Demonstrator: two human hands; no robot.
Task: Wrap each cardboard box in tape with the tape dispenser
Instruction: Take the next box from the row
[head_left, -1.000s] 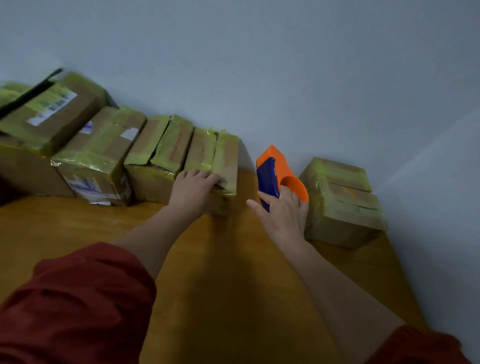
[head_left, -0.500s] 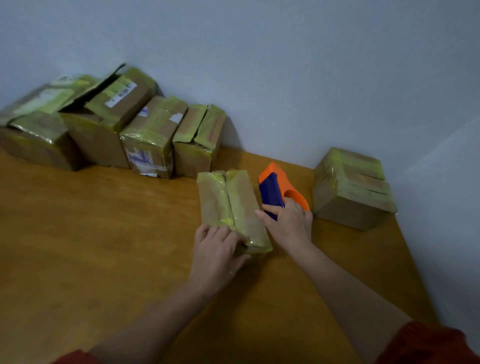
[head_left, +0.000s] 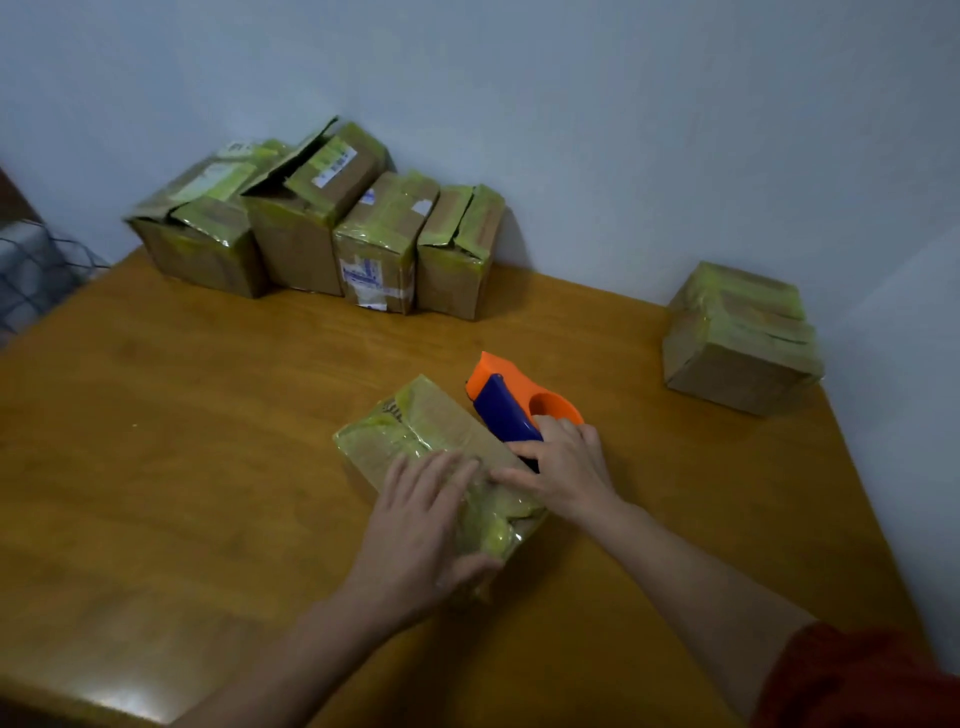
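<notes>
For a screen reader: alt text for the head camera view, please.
A person's left hand rests on a taped cardboard box on a wooden table while the right hand grips an orange and blue tape dispenser beside it. A row of taped boxes lines the wall; a lone box sits far right.

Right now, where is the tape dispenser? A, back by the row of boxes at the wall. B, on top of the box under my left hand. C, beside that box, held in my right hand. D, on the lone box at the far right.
C: the right hand grips the orange and blue tape dispenser just right of the box that the left hand presses on.
</notes>
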